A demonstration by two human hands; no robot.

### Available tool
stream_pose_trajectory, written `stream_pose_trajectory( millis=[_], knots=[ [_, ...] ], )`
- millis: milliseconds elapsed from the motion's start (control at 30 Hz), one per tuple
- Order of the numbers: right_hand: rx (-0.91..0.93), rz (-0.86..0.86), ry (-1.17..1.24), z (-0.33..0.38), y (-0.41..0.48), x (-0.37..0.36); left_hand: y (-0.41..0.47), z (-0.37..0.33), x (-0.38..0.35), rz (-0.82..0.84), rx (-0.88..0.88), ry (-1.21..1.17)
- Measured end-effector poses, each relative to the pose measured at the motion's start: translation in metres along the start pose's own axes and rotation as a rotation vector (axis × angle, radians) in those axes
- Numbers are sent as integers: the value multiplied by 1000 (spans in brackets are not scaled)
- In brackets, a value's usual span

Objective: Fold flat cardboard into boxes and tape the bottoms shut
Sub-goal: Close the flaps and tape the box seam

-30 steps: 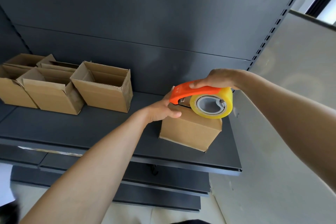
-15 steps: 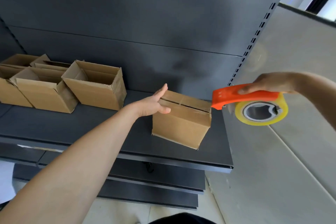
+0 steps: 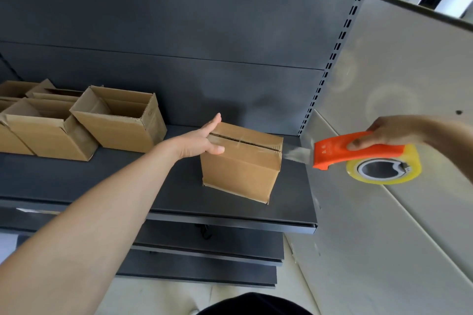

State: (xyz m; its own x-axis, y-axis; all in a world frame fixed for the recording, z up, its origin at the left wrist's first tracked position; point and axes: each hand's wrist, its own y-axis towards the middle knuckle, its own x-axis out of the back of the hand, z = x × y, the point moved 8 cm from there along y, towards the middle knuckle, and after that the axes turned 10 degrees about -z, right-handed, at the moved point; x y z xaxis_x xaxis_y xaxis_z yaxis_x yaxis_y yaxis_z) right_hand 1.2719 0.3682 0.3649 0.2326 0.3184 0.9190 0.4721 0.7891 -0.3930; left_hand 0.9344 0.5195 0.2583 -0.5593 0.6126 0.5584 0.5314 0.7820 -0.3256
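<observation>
I am steadying the box [image 3: 240, 171] with my left grip [image 3: 202, 139]. The fingers are lying straight along the box's top left edge and the thumb is pressing on its front face just under the rim; the grip is not closing round anything. The box is sitting on the dark shelf [image 3: 291, 202] with its closed flaps facing up and clear tape lying over the seam. My right grip [image 3: 384, 130] is clasping the orange tape dispenser [image 3: 358, 152], held in the air to the right of the box, and the yellowish roll [image 3: 384, 176] is hanging under its handle. A strip of clear tape [image 3: 297, 155] is stretching from the box's top right edge to the dispenser. Well to the left of the box, several open boxes [image 3: 122, 130] are standing on the same shelf.
</observation>
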Motion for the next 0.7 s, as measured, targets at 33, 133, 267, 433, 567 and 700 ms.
stream_pose_trajectory(
  millis=[33, 133, 267, 433, 567, 700],
  knots=[
    [-1, 24, -17, 3, 2, -10, 1, 0, 0, 0, 0, 0],
    [-4, 28, -16, 5, 8, -25, 3, 1, 0, 4, -2, 2],
    [-6, 44, 9, 12, 13, -42, 4, -1, -1, 2, -9, -3],
    [20, 48, 6, 30, 21, -59, 5, -1, -2, -8, -14, -9],
    [58, 11, 8, 52, 25, -67, 5, 0, -3, -12, -15, -35],
    [107, -36, -11, 73, 27, -70, 5, 2, -6, -16, -25, -93]
  ],
)
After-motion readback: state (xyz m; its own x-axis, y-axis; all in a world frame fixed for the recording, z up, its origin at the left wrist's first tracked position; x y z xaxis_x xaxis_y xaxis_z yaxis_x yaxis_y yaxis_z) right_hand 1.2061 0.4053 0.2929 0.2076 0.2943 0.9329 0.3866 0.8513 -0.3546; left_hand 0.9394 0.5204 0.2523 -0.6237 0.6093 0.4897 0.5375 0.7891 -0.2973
